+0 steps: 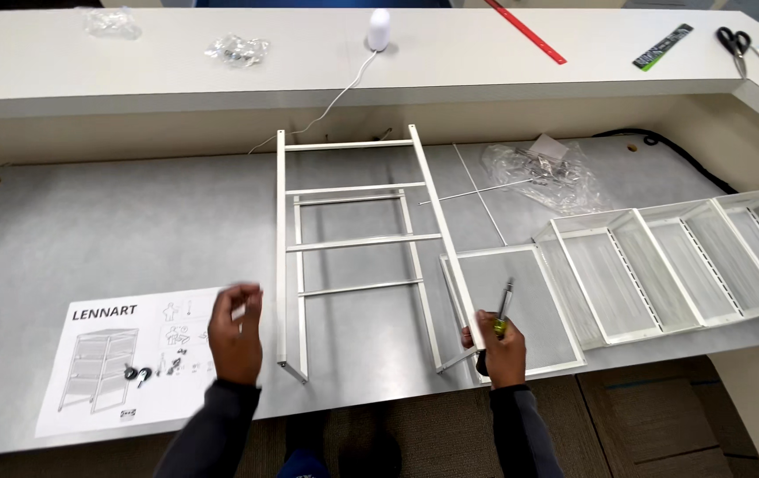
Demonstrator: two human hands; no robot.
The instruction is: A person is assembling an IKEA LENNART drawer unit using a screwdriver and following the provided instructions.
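Observation:
A white metal ladder-like frame (353, 241) lies flat on the grey table (87, 230), with a second frame under it. My right hand (496, 348) grips a screwdriver (503, 308) with a yellow-green and black handle, its tip pointing away from me, beside the frame's right rail near its lower end. My left hand (236, 332) hovers above the table just left of the frame, blurred, fingers curled, over the edge of a printed instruction sheet (127, 358). Small dark screws or fittings (138, 373) lie on that sheet.
A white mesh panel (521, 305) lies under my right hand; several white wire drawers (689, 261) are stacked to the right. A plastic bag of hardware (543, 173), thin rods (477, 190), a raised shelf with a red ruler (525, 31), scissors (735, 42) and a white device (379, 29).

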